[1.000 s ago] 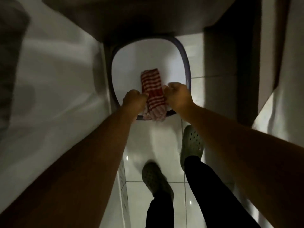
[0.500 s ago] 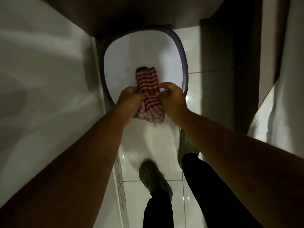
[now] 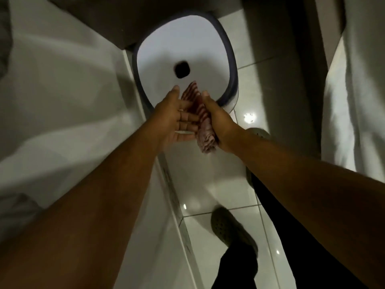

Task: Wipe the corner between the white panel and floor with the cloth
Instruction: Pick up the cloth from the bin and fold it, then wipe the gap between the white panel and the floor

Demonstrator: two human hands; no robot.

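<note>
A red-and-white striped cloth (image 3: 203,119), rolled lengthwise, hangs in the air above the near rim of a white basin. My right hand (image 3: 216,122) grips it from the right. My left hand (image 3: 177,119) is flat against its left side with the fingers spread. The white panel (image 3: 62,101) fills the left of the view. Its bottom edge meets the tiled floor (image 3: 208,184) along a line (image 3: 166,180) running below my left forearm.
A white basin with a dark rim (image 3: 231,65) and a dark square hole in its middle stands on the floor in the far corner. My two shoes (image 3: 231,232) are on the tiles. A white curtain-like sheet (image 3: 354,101) hangs at the right.
Both hands lifted the cloth off the basin and drew it toward me. The left hand opened flat against it. The dark hole in the basin is now uncovered.
</note>
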